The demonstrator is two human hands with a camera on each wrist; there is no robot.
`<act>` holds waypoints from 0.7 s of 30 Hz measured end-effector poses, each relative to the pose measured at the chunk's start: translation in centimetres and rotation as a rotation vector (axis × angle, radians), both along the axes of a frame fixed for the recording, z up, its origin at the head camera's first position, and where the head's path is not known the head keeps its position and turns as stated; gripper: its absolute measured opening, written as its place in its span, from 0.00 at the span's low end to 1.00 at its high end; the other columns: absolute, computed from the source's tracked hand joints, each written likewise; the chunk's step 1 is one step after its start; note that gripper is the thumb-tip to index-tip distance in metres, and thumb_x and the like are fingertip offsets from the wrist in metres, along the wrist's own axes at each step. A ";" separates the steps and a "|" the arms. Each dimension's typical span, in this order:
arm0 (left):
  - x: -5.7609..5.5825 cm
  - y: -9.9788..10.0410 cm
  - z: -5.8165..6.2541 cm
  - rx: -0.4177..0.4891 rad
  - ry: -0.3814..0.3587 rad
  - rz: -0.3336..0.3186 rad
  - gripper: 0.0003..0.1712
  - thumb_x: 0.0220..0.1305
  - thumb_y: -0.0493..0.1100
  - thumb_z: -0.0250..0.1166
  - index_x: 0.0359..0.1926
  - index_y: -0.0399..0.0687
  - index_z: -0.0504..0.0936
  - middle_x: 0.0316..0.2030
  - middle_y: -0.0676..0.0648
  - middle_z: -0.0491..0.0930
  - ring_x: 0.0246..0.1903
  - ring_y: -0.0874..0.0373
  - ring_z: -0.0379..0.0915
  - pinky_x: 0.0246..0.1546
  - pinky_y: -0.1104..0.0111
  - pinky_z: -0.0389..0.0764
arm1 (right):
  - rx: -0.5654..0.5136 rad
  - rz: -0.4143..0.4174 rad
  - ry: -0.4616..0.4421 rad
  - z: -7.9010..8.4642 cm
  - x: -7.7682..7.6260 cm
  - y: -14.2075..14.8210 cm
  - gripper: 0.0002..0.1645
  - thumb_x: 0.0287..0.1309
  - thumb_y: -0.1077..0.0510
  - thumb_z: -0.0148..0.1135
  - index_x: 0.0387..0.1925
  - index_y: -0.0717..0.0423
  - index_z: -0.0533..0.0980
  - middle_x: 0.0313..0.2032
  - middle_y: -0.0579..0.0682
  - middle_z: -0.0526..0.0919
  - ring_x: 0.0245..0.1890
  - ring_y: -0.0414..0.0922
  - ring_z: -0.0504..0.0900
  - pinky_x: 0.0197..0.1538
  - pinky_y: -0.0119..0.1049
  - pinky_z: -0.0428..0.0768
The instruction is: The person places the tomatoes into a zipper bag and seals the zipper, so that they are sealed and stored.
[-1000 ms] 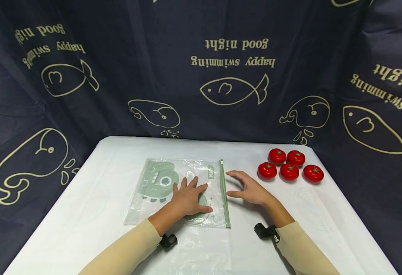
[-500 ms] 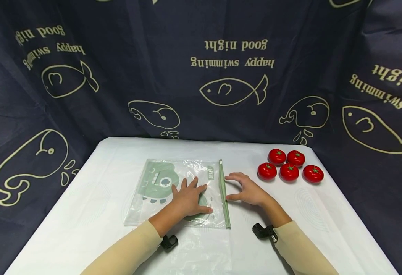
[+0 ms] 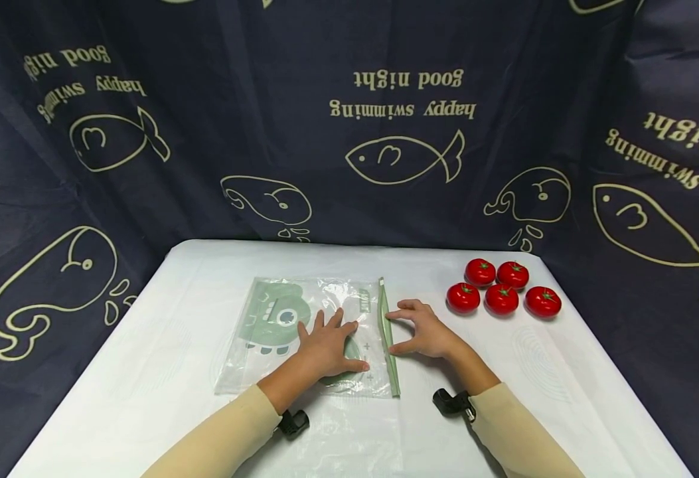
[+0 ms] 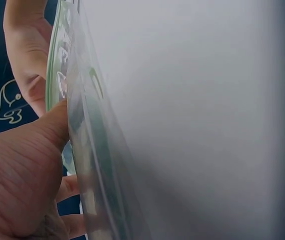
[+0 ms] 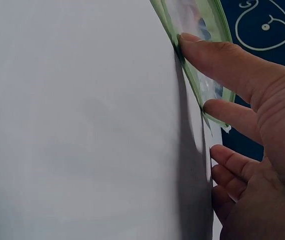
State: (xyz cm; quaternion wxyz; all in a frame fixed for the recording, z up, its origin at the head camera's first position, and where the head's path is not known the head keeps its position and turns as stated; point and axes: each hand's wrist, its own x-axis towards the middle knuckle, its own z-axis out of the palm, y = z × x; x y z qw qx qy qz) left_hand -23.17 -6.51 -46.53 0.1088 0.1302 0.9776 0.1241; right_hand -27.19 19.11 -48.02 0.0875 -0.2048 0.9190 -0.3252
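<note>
A clear plastic zip bag with a green cartoon monster print lies flat on the white table, its green zip edge on the right. My left hand rests on the bag with its fingers spread. Beside the zip edge, my right hand touches the bag's mouth with thumb and index finger held apart. In the right wrist view, the green lips of the mouth stand apart, and the thumb and index fingertip meet the lip nearer the table. The other right fingers curl loosely against the table.
Several red tomatoes with green tops sit together at the back right of the table. Behind the table hangs a dark blue cloth with fish and whale drawings. A black wrist camera sits at each sleeve.
My right hand has moved slightly left, from beside the zip edge to touching it. The zip edge has bowed and its lips have parted. My left hand has stayed on the bag.
</note>
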 end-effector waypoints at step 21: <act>0.1 -0.1 0.4 0.006 0.026 -0.065 0.55 0.53 0.73 0.72 0.74 0.50 0.69 0.81 0.43 0.51 0.79 0.31 0.41 0.73 0.31 0.48 | 0.044 -0.035 -0.027 0.6 0.0 -0.7 0.44 0.42 0.44 0.85 0.64 0.47 0.79 0.73 0.60 0.64 0.73 0.62 0.59 0.71 0.64 0.65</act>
